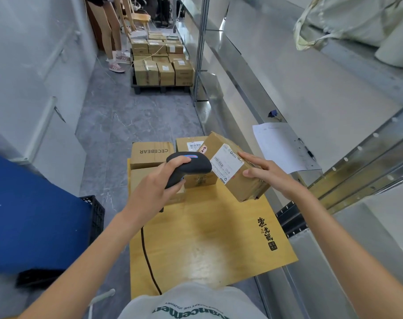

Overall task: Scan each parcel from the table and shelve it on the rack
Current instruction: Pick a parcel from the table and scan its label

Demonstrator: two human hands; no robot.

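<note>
My left hand [157, 184] grips a black handheld scanner [189, 165] whose head points at the white label [227, 164] of a brown cardboard parcel [239, 178]. My right hand [268, 173] holds that parcel tilted above the wooden table [207, 238], fingers curled over its top and right side. Behind the scanner, more parcels sit at the table's far end, among them a box printed CECEBEAR [151, 154] and a labelled box [190, 145]. The scanner's black cable [147, 256] trails across the table toward me.
The metal rack [334, 125] runs along the right, with a sheet of paper [281, 146] on its shelf edge and pale sacks [357, 21] above. A pallet of boxes [161, 63] stands down the aisle beside a person's legs [110, 35]. Left: a black crate [96, 215].
</note>
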